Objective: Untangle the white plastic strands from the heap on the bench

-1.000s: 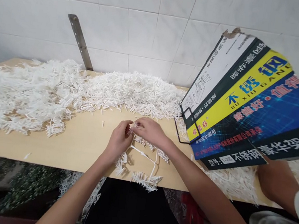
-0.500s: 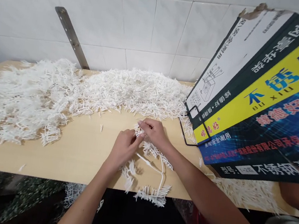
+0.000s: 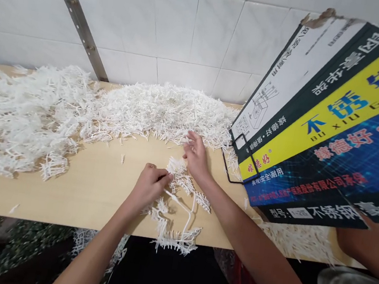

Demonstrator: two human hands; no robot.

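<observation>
My left hand (image 3: 150, 184) pinches a white plastic sprig (image 3: 179, 211) lying at the near edge of the table (image 3: 91, 189). My right hand (image 3: 196, 155), fingers spread open, reaches to the white pile (image 3: 109, 107) behind. A printed box (image 3: 328, 128) leans on the right; its inside is hidden.

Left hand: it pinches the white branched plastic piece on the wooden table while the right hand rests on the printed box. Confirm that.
Not quite. The head view shows the right hand at the edge of the white plastic pile, not on the printed box. The left hand does pinch the branched piece on the wooden table.
</observation>
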